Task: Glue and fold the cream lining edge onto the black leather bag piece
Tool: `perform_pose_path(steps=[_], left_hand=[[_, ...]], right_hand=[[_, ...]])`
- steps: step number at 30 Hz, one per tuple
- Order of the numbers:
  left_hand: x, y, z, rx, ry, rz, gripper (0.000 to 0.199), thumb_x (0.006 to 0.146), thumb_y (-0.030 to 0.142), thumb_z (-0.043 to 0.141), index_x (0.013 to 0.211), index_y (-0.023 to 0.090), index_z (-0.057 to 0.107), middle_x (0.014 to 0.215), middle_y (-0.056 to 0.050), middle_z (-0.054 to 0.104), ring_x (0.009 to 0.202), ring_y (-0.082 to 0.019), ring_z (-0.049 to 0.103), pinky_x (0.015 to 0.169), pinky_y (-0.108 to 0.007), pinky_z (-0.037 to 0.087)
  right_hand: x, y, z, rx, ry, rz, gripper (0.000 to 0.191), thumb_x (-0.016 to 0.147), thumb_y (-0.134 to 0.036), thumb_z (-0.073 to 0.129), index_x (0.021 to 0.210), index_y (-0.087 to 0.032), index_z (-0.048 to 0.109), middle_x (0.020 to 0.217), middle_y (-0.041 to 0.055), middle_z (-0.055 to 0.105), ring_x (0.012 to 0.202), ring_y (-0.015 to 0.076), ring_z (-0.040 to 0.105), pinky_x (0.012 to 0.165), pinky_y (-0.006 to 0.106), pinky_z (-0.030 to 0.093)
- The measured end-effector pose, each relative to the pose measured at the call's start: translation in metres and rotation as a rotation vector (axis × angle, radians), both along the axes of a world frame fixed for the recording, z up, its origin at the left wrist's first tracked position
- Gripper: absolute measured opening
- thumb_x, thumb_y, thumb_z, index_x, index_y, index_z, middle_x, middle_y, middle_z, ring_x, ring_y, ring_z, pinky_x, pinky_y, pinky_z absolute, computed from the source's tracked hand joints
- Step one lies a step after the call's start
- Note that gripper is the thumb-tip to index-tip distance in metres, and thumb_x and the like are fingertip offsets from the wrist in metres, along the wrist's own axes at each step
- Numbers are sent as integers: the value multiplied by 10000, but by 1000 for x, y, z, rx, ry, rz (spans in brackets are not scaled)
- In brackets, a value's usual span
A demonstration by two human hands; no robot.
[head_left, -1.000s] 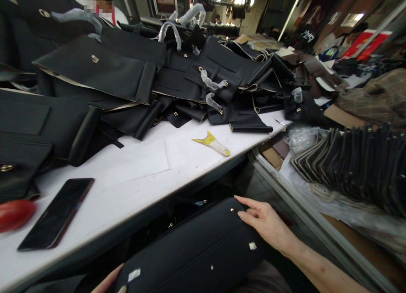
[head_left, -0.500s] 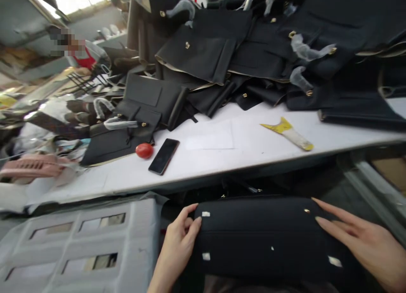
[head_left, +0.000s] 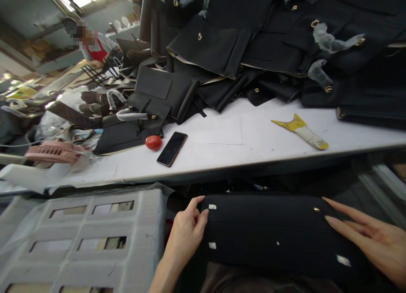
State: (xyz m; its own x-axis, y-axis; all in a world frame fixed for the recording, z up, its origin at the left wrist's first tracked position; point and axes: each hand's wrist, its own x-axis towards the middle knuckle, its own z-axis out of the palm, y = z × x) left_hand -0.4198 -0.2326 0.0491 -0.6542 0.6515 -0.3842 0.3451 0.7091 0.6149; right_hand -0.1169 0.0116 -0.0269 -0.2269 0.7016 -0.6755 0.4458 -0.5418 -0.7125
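A black bag [head_left: 269, 229] lies across my lap, its long panel facing up. White patches mark three of its corners, and a small gold stud sits near the upper right one. My left hand [head_left: 189, 225] pinches the bag's left end between thumb and fingers. At the opposite end, my right hand [head_left: 364, 234] grips the bag with thumb and fingers along its edge. The undersides of the bag and some fingertips are hidden.
Beyond the bag runs a white table [head_left: 209, 157] with a phone [head_left: 172, 149], a red round object [head_left: 154, 143] and a yellow-ended tool [head_left: 301, 131]. Black bags [head_left: 209, 47] are heaped behind. A grey plastic crate [head_left: 85, 225] stands at left. A person [head_left: 95, 47] is farther off.
The view has shifted, so the table's things sit farther right in the picture. Both hands keep their hold on the bag's ends.
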Motion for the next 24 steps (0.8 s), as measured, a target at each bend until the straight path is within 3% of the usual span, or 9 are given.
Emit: perform_pose_path(steps=[1,3,5,7,11,17,21,24], left_hand=[[0,0,1,-14,22,-14,359,958,375,464,1245,177,545,583,44,483,552,-159,490,569,-284,297],[0,1,1,-49,70,-45,361,964,360,457,1271,189,537,604,36,523,573,-165,517,581,-284,307],[1,0,2,-87,110,-68,361,968,364,461,1285,209,538,611,35,544,577,-167,531,586,-284,315],[1,-3,1,-98,121,-62,367,967,396,481,1283,217,537,600,39,543,578,-167,543,583,-284,323],[3,-19,-5,11,-44,72,370,946,511,518,1146,200,509,633,43,554,563,-146,543,567,-263,373],[20,-49,-14,160,-464,300,426,880,581,576,874,172,457,615,44,498,462,-84,443,421,-191,299],[31,-60,-17,181,-533,351,417,877,551,605,840,158,471,570,41,491,452,-69,414,437,-172,304],[34,-65,-22,209,-540,370,429,866,554,626,820,156,474,581,29,503,470,-77,431,445,-173,320]], right_hand=[[-3,1,4,-62,6,-23,927,462,-570,888,1307,-332,590,941,118,713,833,362,687,660,388,597],[-10,2,16,-87,-52,-4,986,408,-570,876,1316,-324,581,843,99,708,634,306,664,491,357,545],[-16,2,30,13,-181,93,993,410,-628,796,1313,-271,591,670,63,661,385,214,503,320,314,379],[-19,1,40,119,-265,185,962,453,-685,710,1289,-221,603,536,24,577,304,160,361,295,290,272],[-7,-5,39,188,-195,217,829,561,-724,672,1190,-190,591,524,11,527,400,178,437,361,291,345],[32,-21,13,49,-40,28,640,524,-694,828,907,-218,635,718,62,564,579,187,496,403,289,425],[43,-32,9,-75,82,-13,458,577,-571,874,804,-229,669,783,58,533,616,175,478,412,287,423],[41,-38,14,-138,119,-18,459,565,-563,881,753,-204,665,741,58,514,598,176,478,422,293,432]])
